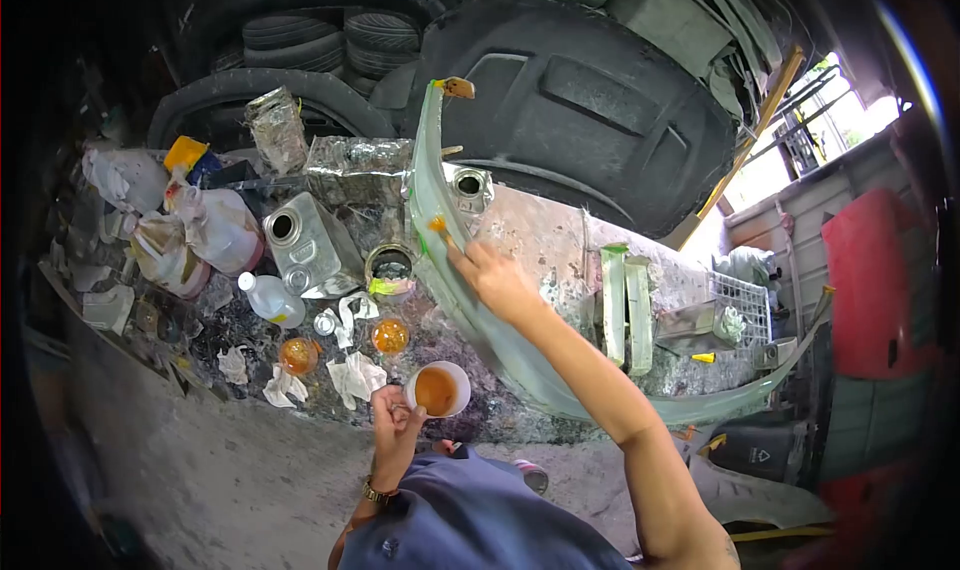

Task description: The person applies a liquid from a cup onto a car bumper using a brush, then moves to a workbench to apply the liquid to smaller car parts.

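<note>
While my right hand (497, 282) covers most of the little brush (441, 229), I can only see its orange tip, so its handle is hard to make out. My shirt hides my left arm, and the far end of the long pale car panel (520, 355) gets lost among the junk on the right.

This panel stands on its edge on the messy desk (545, 235). Its long side runs from the top, near the black car part (590, 110), down and then curves off to the right. The brush tip points up and left and touches the panel's face.

My right fingers (470, 260) are pressed together, pinching the brush. My left hand (393, 415) is at the near edge of the desk, with its fingers curled tight around a white cup (438, 389) of orange stuff. A silver can (300, 240) and a small clear bottle (272, 298) sit farther left.
</note>
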`<action>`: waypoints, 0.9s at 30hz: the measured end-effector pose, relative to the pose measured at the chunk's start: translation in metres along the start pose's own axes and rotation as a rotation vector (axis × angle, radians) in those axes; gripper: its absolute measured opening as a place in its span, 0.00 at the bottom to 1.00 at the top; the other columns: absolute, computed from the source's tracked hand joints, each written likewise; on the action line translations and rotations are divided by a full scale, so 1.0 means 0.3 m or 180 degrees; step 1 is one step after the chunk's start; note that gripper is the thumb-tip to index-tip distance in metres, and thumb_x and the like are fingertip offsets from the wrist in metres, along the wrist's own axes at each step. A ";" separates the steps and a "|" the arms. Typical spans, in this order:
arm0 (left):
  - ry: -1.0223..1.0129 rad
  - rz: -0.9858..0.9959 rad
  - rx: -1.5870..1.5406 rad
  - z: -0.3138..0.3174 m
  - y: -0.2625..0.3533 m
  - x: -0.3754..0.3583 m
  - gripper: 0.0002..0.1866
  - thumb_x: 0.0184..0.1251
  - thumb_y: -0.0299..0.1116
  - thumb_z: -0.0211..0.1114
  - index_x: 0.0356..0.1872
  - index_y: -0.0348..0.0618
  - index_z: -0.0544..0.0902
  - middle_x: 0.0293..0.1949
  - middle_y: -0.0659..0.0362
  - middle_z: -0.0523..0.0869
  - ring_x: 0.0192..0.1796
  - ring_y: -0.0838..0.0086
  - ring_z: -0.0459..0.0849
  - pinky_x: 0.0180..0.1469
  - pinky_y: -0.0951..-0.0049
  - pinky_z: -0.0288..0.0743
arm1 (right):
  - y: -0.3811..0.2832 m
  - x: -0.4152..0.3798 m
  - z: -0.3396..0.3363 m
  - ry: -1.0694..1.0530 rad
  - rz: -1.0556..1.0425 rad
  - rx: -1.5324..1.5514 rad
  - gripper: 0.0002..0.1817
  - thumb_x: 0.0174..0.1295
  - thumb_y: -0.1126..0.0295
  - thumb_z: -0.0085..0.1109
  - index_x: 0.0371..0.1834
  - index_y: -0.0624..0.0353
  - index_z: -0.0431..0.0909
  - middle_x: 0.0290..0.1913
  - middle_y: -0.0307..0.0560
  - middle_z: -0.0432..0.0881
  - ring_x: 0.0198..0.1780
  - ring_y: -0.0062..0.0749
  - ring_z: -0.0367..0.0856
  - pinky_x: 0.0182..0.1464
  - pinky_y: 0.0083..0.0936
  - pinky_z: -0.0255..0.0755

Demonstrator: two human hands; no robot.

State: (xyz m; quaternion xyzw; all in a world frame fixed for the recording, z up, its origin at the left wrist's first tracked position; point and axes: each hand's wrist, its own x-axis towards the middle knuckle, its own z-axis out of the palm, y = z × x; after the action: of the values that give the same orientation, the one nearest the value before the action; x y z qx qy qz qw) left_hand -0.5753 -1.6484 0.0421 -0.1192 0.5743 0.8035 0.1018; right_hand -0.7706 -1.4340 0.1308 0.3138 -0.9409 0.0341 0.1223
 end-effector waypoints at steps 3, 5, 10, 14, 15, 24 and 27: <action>-0.0107 0.0068 0.0041 -0.021 0.007 0.013 0.23 0.66 0.26 0.64 0.56 0.37 0.62 0.43 0.59 0.72 0.38 0.84 0.72 0.42 0.83 0.73 | -0.046 -0.167 0.026 -0.0690 0.0398 0.0335 0.25 0.57 0.74 0.52 0.62 0.58 0.70 0.39 0.46 0.71 0.43 0.39 0.79 0.39 0.32 0.80; -0.0172 0.0098 -0.0055 -0.031 0.011 0.025 0.23 0.66 0.26 0.64 0.56 0.37 0.62 0.44 0.58 0.73 0.40 0.83 0.75 0.42 0.82 0.74 | -0.067 -0.292 0.026 -0.0843 0.0538 0.0372 0.25 0.58 0.74 0.53 0.62 0.57 0.71 0.38 0.46 0.70 0.43 0.38 0.78 0.37 0.32 0.80; -0.0310 0.0154 0.0001 -0.059 0.009 0.067 0.23 0.66 0.26 0.63 0.56 0.36 0.62 0.46 0.56 0.73 0.40 0.82 0.76 0.42 0.81 0.74 | -0.107 -0.448 -0.040 -0.0956 0.0764 0.0410 0.21 0.58 0.73 0.54 0.57 0.60 0.73 0.39 0.45 0.71 0.40 0.38 0.79 0.40 0.32 0.79; -0.0370 0.0159 0.0270 -0.070 0.018 0.093 0.23 0.66 0.26 0.64 0.56 0.37 0.62 0.47 0.56 0.73 0.40 0.82 0.75 0.42 0.82 0.74 | -0.127 -0.314 -0.147 -0.0571 0.1005 0.0451 0.20 0.59 0.71 0.56 0.57 0.57 0.75 0.37 0.45 0.70 0.39 0.39 0.78 0.39 0.34 0.77; -0.0381 0.0126 0.0139 -0.068 0.008 0.102 0.24 0.65 0.26 0.64 0.56 0.37 0.62 0.47 0.57 0.73 0.40 0.82 0.75 0.42 0.82 0.74 | -0.122 -0.237 -0.152 -0.0324 0.0999 0.0466 0.20 0.59 0.71 0.57 0.56 0.56 0.76 0.36 0.46 0.70 0.39 0.40 0.78 0.38 0.34 0.76; -0.0640 0.0123 0.0089 -0.083 0.024 0.125 0.24 0.66 0.26 0.64 0.57 0.37 0.61 0.49 0.56 0.72 0.44 0.82 0.74 0.44 0.83 0.73 | -0.039 0.147 -0.031 0.0341 0.0297 0.0221 0.20 0.56 0.72 0.55 0.54 0.59 0.75 0.38 0.45 0.72 0.40 0.37 0.79 0.40 0.33 0.77; -0.0621 -0.0013 0.0039 -0.096 0.041 0.120 0.24 0.66 0.26 0.63 0.57 0.37 0.61 0.48 0.57 0.71 0.44 0.81 0.73 0.46 0.81 0.74 | -0.062 0.022 -0.025 -0.0202 0.0306 0.0183 0.21 0.56 0.72 0.54 0.55 0.59 0.75 0.40 0.45 0.72 0.41 0.36 0.78 0.43 0.32 0.77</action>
State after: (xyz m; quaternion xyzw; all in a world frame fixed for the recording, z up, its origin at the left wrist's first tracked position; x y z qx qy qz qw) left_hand -0.6112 -1.6786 0.0330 -0.0410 0.5663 0.8075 0.1597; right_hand -0.7631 -1.4516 0.1396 0.2726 -0.9570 0.0570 0.0816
